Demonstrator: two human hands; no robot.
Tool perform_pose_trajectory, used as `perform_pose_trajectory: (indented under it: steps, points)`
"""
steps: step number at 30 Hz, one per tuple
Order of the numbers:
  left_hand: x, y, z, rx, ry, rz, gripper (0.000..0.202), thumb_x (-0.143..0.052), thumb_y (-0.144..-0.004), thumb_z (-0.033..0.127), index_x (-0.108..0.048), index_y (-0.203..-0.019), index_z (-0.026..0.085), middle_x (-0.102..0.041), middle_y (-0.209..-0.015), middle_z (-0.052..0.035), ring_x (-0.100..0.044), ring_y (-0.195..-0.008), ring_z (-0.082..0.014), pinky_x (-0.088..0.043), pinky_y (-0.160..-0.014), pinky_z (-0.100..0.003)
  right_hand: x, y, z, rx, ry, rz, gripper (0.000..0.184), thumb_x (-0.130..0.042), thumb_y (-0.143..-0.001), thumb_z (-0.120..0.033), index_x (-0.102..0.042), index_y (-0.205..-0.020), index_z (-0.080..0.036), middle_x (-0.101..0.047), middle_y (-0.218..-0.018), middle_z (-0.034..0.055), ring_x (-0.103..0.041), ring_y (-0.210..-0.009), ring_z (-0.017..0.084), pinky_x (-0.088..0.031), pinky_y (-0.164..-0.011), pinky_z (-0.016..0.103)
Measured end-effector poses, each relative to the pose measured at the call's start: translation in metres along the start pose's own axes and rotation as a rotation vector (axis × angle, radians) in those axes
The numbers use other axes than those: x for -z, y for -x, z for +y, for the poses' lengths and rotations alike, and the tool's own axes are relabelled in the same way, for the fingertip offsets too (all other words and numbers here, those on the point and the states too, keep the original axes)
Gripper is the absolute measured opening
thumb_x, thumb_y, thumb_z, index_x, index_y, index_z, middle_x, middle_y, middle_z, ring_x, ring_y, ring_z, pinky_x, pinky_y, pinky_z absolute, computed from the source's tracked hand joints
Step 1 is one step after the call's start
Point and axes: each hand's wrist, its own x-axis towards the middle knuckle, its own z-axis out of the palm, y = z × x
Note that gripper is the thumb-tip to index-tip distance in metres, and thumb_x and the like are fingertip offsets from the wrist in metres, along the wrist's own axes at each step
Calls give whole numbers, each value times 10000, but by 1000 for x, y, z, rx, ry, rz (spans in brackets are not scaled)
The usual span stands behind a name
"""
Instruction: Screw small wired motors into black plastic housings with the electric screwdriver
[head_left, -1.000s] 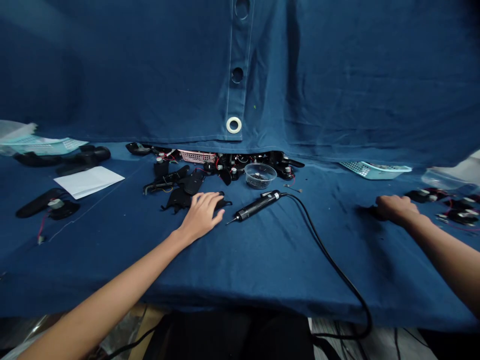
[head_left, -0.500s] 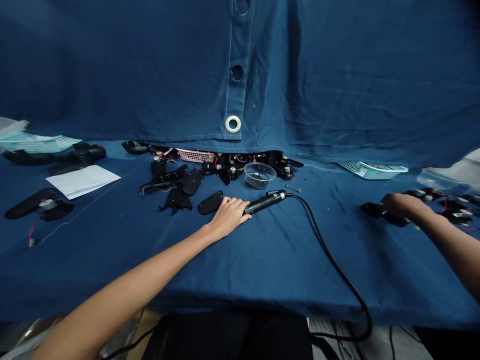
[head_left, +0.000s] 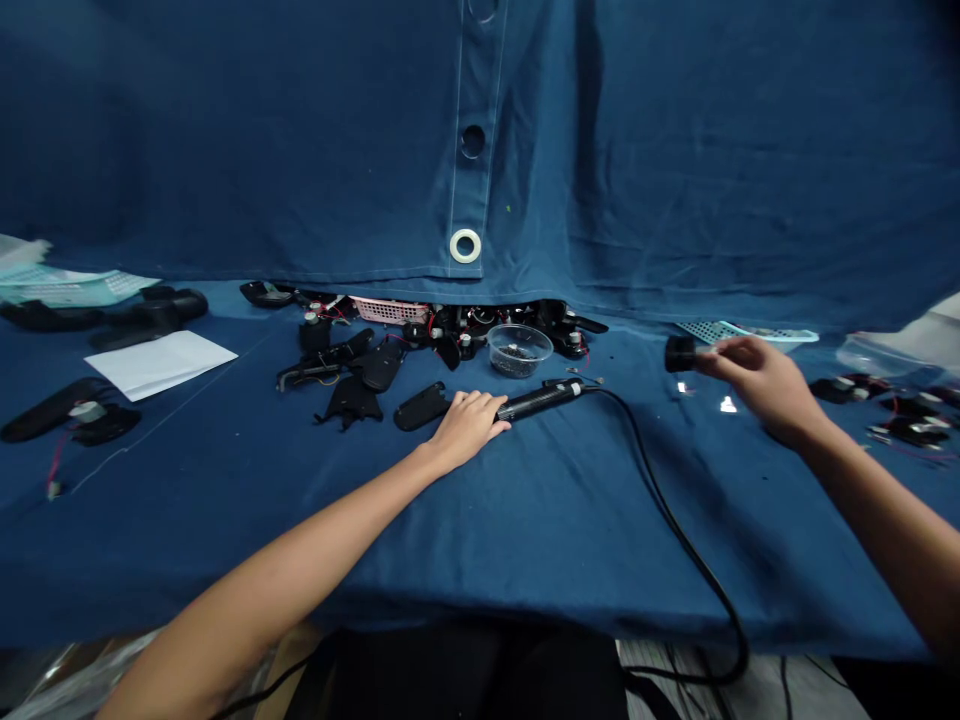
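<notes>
My left hand (head_left: 470, 425) lies on the cloth with its fingers closed round the near end of a black corded electric screwdriver (head_left: 541, 399). At the right, my right hand (head_left: 765, 382) is raised above the cloth, pinching a small black plastic part (head_left: 679, 353) between thumb and fingers. The part is blurred, so its exact kind does not show. Just left of my left hand rests a black plastic shell (head_left: 422, 406). Beyond the screwdriver stands a clear plastic bowl (head_left: 520, 352) with small dark pieces, perhaps screws, in it.
A pile of black shells and wired parts (head_left: 352, 375) lies left of centre. A pink basket (head_left: 391, 310) is behind it, and a white sheet (head_left: 161, 363) lies at left. More wired parts (head_left: 911, 415) sit at far right. The screwdriver's cord (head_left: 679, 530) runs over the front edge.
My right hand has lifted from the parts at right and moved left, carrying a black part. My left hand has shifted slightly right with the screwdriver.
</notes>
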Motion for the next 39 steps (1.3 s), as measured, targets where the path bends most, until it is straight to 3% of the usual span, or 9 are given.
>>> perform_pose_trajectory:
  steps: [6,11,17,21,25,29,31,34,39]
  points:
    - [40,7,24,40,509,180,553,-412,-973,422,-228,-1456,223,-466,-1377,-100,-489,-1201,-192,-360,-1030,-362,-43,76,-110,321,-322,-634,187,-620,-807,-372,-565,-897,-218,-675,-908,38,-639,-845,200,-484,-801,321]
    - [61,31,34,49,582,-112,482,-572,-869,505,-491,-1271,252,-588,-1212,-62,-542,-1116,-231,-418,-962,-377,-86,117,-157,460,-285,-733,216,-661,-774,-337,-589,-936,-213,-667,-974,46,-614,-870,211,-471,-787,330]
    - [60,60,15,82,507,-153,455,-655,-833,427,-518,-1234,260,-641,-1096,-13,-582,-1014,-195,-437,-901,-323,-108,126,-165,448,-489,-871,236,-612,-831,-393,-621,-996,-224,-667,-1006,29,-624,-918,191,-486,-846,335]
    - [63,69,14,120,407,-142,480,-585,-864,501,-499,-1274,266,-631,-1118,-20,-566,-1056,-209,-409,-940,-351,-118,108,-153,123,-482,-682,365,-528,-870,-508,-600,-1050,-199,-677,-993,57,-642,-918,184,-515,-851,317]
    - [58,72,21,70,324,-159,522,-629,-821,524,-496,-1259,275,-576,-1212,-26,-529,-1105,-237,-397,-946,-379,-138,89,-143,-256,-375,-557,846,-462,-868,-598,-138,-1450,-77,-692,-904,130,-666,-614,185,-571,-581,316]
    - [51,74,25,27,323,-111,377,-632,-849,371,-515,-1181,236,-578,-1173,-42,-529,-1081,-221,-402,-942,-363,-159,75,-144,-339,-283,-559,1145,-503,-838,-625,290,-1410,-29,-703,-844,128,-652,-499,191,-564,-494,318]
    - [50,75,26,15,334,-90,357,-625,-842,310,-508,-1168,227,-575,-1174,-53,-524,-1084,-227,-402,-946,-367,-167,66,-147,-355,-214,-572,1148,-527,-818,-638,227,-1444,-39,-701,-776,115,-642,-471,206,-553,-464,334]
    - [51,75,25,-12,333,-74,390,-587,-829,220,-478,-1203,226,-556,-1216,-67,-508,-1117,-236,-393,-955,-381,-175,52,-151,-333,-133,-612,959,-551,-792,-658,-169,-1490,-123,-679,-666,82,-628,-446,218,-535,-449,345]
    - [49,75,22,40,291,-64,445,-557,-815,185,-440,-1243,218,-541,-1225,-76,-498,-1134,-245,-393,-948,-385,-174,44,-151,-317,-188,-654,584,-515,-830,-634,-567,-1168,-159,-630,-582,58,-623,-468,196,-528,-475,315]
